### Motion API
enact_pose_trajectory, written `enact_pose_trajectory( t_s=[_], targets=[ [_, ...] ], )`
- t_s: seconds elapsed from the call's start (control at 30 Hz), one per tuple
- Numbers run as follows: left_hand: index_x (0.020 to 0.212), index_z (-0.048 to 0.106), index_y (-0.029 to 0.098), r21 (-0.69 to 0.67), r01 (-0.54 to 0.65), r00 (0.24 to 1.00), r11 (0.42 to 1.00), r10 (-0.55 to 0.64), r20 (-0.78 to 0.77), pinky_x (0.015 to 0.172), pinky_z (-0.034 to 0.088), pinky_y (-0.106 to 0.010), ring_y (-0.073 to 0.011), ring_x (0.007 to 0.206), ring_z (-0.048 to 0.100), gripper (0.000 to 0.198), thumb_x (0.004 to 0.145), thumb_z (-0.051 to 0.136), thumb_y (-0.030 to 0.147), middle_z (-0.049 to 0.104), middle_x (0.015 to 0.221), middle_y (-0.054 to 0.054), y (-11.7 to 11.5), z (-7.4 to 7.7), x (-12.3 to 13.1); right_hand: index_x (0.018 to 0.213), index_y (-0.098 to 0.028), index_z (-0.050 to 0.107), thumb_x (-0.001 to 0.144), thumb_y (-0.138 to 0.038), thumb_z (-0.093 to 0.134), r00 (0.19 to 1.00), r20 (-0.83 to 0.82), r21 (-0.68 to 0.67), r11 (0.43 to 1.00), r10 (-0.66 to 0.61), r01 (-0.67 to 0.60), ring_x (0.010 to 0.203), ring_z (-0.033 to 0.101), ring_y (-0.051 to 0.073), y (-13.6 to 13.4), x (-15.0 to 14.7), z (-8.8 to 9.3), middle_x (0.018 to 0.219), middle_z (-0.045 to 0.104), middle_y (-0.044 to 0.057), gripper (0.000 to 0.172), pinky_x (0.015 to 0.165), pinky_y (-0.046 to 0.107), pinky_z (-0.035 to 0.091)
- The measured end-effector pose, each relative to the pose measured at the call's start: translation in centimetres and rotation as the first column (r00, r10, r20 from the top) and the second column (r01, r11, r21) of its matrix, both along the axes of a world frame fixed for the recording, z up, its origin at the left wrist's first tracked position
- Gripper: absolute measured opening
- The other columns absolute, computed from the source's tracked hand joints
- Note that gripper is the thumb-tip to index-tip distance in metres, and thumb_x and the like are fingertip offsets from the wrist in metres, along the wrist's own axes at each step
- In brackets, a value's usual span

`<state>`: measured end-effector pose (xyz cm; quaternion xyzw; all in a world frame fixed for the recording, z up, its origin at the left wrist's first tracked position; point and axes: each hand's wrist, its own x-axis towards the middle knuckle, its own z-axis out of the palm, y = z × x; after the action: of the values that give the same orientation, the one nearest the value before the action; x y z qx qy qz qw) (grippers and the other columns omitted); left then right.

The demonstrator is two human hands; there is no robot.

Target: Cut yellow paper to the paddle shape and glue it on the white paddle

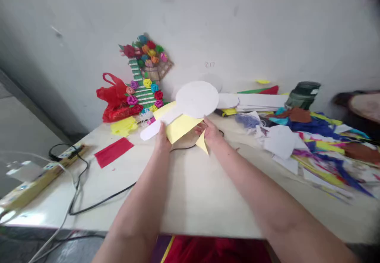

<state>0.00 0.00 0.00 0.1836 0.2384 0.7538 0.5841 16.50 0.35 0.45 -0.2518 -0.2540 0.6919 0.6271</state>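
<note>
A white paddle-shaped paper cutout (197,98), round with a long handle strip, lies over a sheet of yellow paper (181,129). My left hand (162,138) grips the handle strip and the yellow sheet together at their lower left. On the other side, my right hand (210,130) has its fingers closed at the sheet's right edge, just under the white disc. A pointed yellow flap (202,143) hangs down by the right fingers; whether it is joined to the sheet I cannot tell. Both papers are held above the table.
Paper scraps (323,152) pile up on the right beside a dark green jar (303,95). A red paper rectangle (114,152), a power strip (44,180) with cables and a red plastic bag (114,96) are on the left. Paper-flower decorations (145,73) lean against the wall.
</note>
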Motion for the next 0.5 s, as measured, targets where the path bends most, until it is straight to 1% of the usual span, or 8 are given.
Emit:
enact_pose_trajectory(
  t_s=[0.07,0.13,0.23,0.3,0.37,0.43,0.5],
  targets=[
    [0.118,0.051,0.017,-0.031,-0.021,1.000,0.999,0.022,0.010,0.092,0.045,-0.041,-0.0247,0.110,0.053,0.041,0.080,0.056,0.033,0.059,0.118,-0.010,0.0,0.0,0.7,0.080,-0.019,0.056,0.073,-0.037,0.061,1.000,0.010,-0.013,1.000,0.020,-0.020,0.045,0.057,0.012,0.1,-0.5,-0.5,0.061,0.065,-0.001,0.020,0.042,0.023,0.045],
    [0.119,0.051,0.019,-0.035,-0.039,0.999,0.999,0.039,0.005,0.092,0.045,-0.038,-0.0234,0.111,0.053,0.041,0.080,0.056,0.033,0.059,0.118,-0.009,0.0,0.0,1.3,0.082,-0.020,0.057,0.072,-0.036,0.063,0.999,0.023,-0.021,0.999,0.037,-0.037,0.047,0.058,0.013,0.2,-0.9,-1.0,0.062,0.066,-0.002,0.020,0.044,0.024,0.047],
    [0.117,0.052,0.021,0.015,-0.055,0.998,0.998,0.056,-0.032,0.091,0.046,-0.036,-0.0226,0.113,0.051,0.039,0.079,0.058,0.032,0.059,0.118,-0.008,-0.1,-0.2,2.2,0.086,-0.020,0.058,0.070,-0.030,0.065,0.997,0.047,-0.008,0.998,0.066,-0.066,0.056,0.062,0.016,0.4,-1.4,-1.4,0.067,0.068,-0.001,0.020,0.051,0.028,0.051],
    [0.114,0.053,0.021,0.057,-0.071,0.995,0.996,0.074,-0.059,0.091,0.046,-0.035,-0.0223,0.114,0.051,0.039,0.077,0.061,0.031,0.059,0.118,-0.007,-0.2,-0.3,2.7,0.086,-0.019,0.058,0.069,-0.024,0.066,1.000,0.031,-0.020,1.000,0.004,-0.003,0.061,0.063,0.017,0.4,-1.5,-1.5,0.071,0.069,0.000,0.020,0.058,0.031,0.053],
    [0.111,0.055,0.021,0.081,-0.060,0.994,0.995,0.066,-0.082,0.091,0.046,-0.035,-0.0225,0.114,0.051,0.038,0.075,0.063,0.030,0.059,0.118,-0.007,-0.3,-0.4,3.1,0.086,-0.018,0.058,0.068,-0.017,0.065,0.995,-0.002,-0.043,0.994,-0.101,0.101,0.065,0.064,0.017,0.6,-1.2,-1.4,0.072,0.069,0.001,0.019,0.065,0.033,0.054],
    [0.108,0.057,0.021,0.103,-0.017,0.994,0.995,0.029,-0.109,0.092,0.045,-0.035,-0.0223,0.113,0.051,0.036,0.073,0.066,0.026,0.060,0.116,-0.006,-0.5,-0.5,3.3,0.086,-0.017,0.059,0.067,-0.011,0.063,0.984,-0.021,-0.063,0.982,-0.178,0.177,0.067,0.064,0.018,0.8,-0.7,-1.2,0.071,0.069,0.001,0.020,0.070,0.033,0.053],
    [0.103,0.059,0.021,0.138,0.068,0.987,0.988,-0.047,-0.153,0.093,0.044,-0.033,-0.0218,0.111,0.053,0.035,0.070,0.067,0.017,0.063,0.110,-0.005,-0.7,-0.5,3.2,0.086,-0.016,0.059,0.066,-0.009,0.062,0.979,-0.034,-0.055,0.979,-0.199,0.197,0.068,0.065,0.018,1.2,-0.1,-1.1,0.072,0.070,0.002,0.022,0.072,0.033,0.053]
  ],
)
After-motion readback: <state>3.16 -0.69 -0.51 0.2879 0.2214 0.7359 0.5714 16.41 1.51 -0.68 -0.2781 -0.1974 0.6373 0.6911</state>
